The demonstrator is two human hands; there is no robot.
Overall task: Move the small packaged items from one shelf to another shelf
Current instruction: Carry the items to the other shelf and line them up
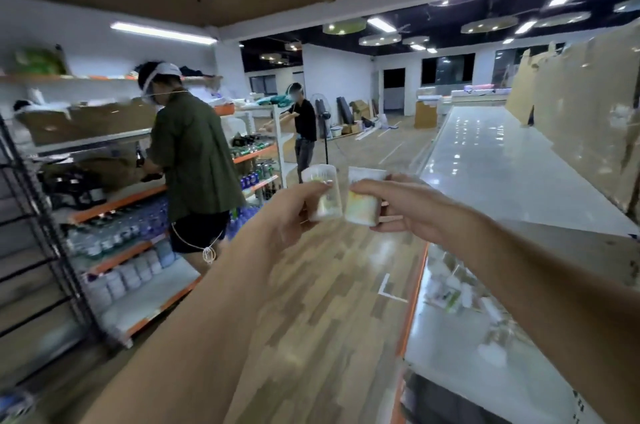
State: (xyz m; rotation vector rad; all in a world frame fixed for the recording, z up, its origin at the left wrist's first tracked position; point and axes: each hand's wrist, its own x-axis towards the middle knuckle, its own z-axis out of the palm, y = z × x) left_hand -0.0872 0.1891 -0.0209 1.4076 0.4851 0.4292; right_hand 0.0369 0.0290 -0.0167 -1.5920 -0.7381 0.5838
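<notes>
Both my arms reach out over the aisle at chest height. My left hand (291,207) grips a small clear packaged item (323,193) with a pale label, held upright. My right hand (403,204) grips a second small packaged item (363,197), whitish with a yellow print. The two packages nearly touch side by side. To my right runs a white shelf (485,160) with a bare glossy top. Its lower level (450,288) holds several small packaged items, blurred.
A person in a green shirt (194,160) works at the orange-edged shelves (117,205) on the left, stocked with bottles and rolls. Another person in black (304,126) stands farther down the aisle near a fan. A black wire rack (31,233) stands at near left. Cardboard panels (571,105) back the right shelf.
</notes>
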